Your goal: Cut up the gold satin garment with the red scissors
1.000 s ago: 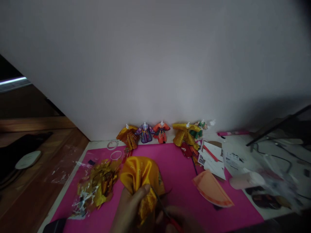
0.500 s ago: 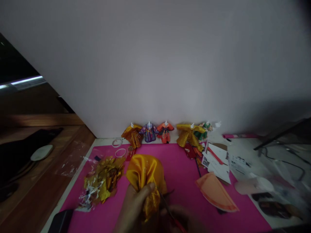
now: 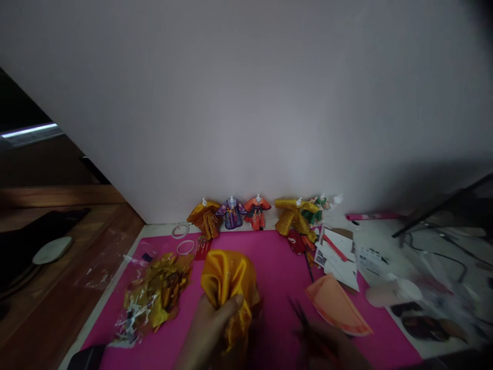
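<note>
Gathered yellow satin cloth (image 3: 227,277) bunches up above my left hand (image 3: 211,326), whose thumb presses on it from the front. To the right, my right hand (image 3: 327,347) holds dark-bladed scissors (image 3: 302,316) with red handles, blurred by motion. The blades point up and left, apart from the cloth. Both rest over a pink mat (image 3: 275,272). Left of the cloth lies a heap of golden fabric pieces (image 3: 164,288), partly in clear plastic. An orange half-round piece (image 3: 339,306) lies beyond my right hand.
Small dressed figures, among them a purple one (image 3: 232,213) and a red one (image 3: 258,211), stand along the wall. White papers (image 3: 341,257), a pale bottle (image 3: 391,292) and plastic bags are at the right. White rings (image 3: 185,247) lie at the back left. A black object (image 3: 87,358) sits front left.
My right hand has drawn the scissors away from the cloth, to the right. My left hand still grips the cloth. The whole view has shifted slightly.
</note>
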A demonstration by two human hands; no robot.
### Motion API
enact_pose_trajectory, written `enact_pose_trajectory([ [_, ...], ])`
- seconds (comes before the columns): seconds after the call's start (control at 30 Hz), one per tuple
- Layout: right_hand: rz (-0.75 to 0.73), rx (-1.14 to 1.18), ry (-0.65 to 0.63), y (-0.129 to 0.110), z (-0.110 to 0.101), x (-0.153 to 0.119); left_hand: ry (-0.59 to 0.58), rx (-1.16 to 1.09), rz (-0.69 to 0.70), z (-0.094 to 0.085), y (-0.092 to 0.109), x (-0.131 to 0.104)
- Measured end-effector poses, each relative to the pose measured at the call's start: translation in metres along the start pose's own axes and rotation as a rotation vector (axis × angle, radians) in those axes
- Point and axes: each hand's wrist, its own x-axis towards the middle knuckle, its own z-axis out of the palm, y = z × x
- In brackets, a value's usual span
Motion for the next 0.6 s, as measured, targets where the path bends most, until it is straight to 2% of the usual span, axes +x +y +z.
enact_pose_trajectory([
  [0.07, -0.039, 0.032, 0.094, -0.008, 0.0, 0.001, -0.11, 0.012, -0.041, 0.006, -0.006, -0.002],
  [0.13, -0.075, 0.086, 0.129, -0.019, 0.011, 0.006, -0.235, -0.015, -0.065, 0.013, -0.011, -0.004],
  [0.17, -0.095, 0.19, 0.147, -0.025, 0.019, 0.01, -0.297, -0.038, -0.076, 0.017, -0.012, -0.006],
  [0.3, -0.215, 0.426, 0.051, -0.044, 0.052, 0.022, -0.503, -0.09, -0.12, 0.027, -0.012, -0.01],
  [0.4, -0.222, 0.449, 0.085, -0.045, 0.062, 0.026, -0.561, -0.069, -0.129, 0.026, -0.014, -0.008],
  [0.6, -0.228, 0.322, 0.279, -0.036, 0.056, 0.031, -0.638, -0.063, -0.122, 0.02, -0.018, -0.001],
])
